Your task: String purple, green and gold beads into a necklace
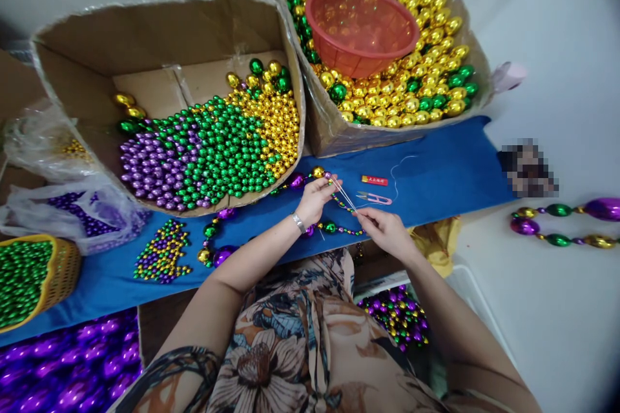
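Note:
Pale thread (345, 195) runs taut, in what looks like a doubled length, between my two hands above the blue cloth. My left hand (314, 201), with a metal band on the wrist, pinches the thread's upper end beside a small purple bead. The fingertips of my right hand (385, 230) are closed on its lower end. A strand of purple, green and gold beads (330, 227) lies on the cloth around and under my left hand. Pink-handled thread snips (375, 199) and a small red-and-yellow packet (374, 181) lie just beyond my right hand.
Behind my hands stand a cardboard box (169, 10) of small beads and another (334, 135) of larger ones, topped by a red basket (361, 45). Loose beads (163, 251) and a yellow basket (70, 271) are at left. A finished-looking bead strand (559, 240) lies at right.

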The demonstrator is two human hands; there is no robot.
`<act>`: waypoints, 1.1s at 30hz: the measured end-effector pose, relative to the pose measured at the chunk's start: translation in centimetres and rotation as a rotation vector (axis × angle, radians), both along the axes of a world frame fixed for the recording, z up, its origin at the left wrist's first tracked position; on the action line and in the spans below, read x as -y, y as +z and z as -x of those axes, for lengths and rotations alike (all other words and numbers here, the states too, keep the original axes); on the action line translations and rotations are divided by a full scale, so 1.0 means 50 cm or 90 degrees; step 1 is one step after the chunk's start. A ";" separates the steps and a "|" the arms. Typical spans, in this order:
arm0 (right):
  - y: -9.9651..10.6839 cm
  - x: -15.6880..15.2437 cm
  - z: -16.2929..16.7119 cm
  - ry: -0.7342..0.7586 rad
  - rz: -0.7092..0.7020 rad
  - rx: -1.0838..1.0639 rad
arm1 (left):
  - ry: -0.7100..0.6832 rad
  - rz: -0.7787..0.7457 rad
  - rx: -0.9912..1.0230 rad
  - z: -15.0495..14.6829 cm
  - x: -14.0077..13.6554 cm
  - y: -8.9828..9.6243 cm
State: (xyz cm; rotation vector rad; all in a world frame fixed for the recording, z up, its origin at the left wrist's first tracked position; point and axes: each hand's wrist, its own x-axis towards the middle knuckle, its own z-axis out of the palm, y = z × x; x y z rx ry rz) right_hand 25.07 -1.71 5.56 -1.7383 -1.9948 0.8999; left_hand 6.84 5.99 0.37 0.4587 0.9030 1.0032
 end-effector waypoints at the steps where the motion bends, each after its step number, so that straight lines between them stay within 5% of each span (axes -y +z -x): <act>1: -0.001 0.001 -0.001 -0.001 -0.010 -0.002 | -0.002 -0.002 -0.004 0.000 0.000 -0.001; 9: -0.015 -0.005 -0.016 -0.035 -0.249 0.094 | -0.023 -0.018 -0.043 0.009 -0.010 -0.001; 14: -0.054 -0.038 -0.063 -0.107 -0.277 0.252 | -0.031 0.018 -0.067 0.016 -0.027 -0.006; 19: -0.087 -0.068 -0.100 -0.178 -0.293 0.201 | -0.043 0.044 -0.087 0.019 -0.031 -0.013; 26: -0.117 -0.092 -0.091 -0.065 -0.160 0.433 | -0.106 0.081 -0.084 0.014 -0.027 0.000; 33: -0.131 -0.139 -0.059 -0.040 -0.032 0.472 | -0.104 0.110 -0.096 0.011 -0.030 0.005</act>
